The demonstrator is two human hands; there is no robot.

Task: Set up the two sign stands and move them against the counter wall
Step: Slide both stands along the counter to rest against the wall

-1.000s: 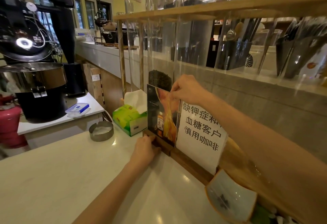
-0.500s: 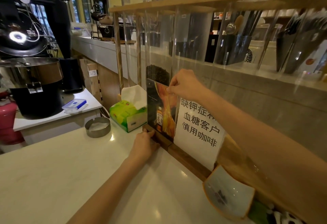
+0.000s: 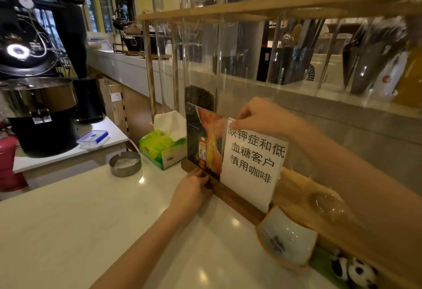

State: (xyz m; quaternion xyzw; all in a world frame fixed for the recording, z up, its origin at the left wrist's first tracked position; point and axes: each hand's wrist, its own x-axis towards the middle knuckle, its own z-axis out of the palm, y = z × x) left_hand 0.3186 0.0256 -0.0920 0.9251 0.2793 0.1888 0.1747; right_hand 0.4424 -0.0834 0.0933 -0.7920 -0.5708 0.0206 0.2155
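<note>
Two sign stands stand upright side by side at the back of the white counter, against the grey counter wall [image 3: 365, 142]. The left one is a dark poster sign [image 3: 203, 138] with an orange bottle picture. The right one is a white sign [image 3: 253, 160] with black characters. Both sit in dark wooden bases [image 3: 239, 199]. My left hand [image 3: 194, 188] grips the wooden base under the poster sign. My right hand [image 3: 262, 117] pinches the top edge where the two signs meet.
A green tissue box [image 3: 162, 149] stands just left of the signs, with a metal ashtray [image 3: 125, 164] further left. A blue-glazed dish [image 3: 285, 240] and a panda toy [image 3: 351, 270] lie to the right. Clear tubes in a wooden rack [image 3: 251, 12] rise above. A roaster machine [image 3: 38, 97] stands far left.
My right hand has shifted right along the top edge, uncovering more of the poster sign. The left hand stays on the base. The view has moved in closer.
</note>
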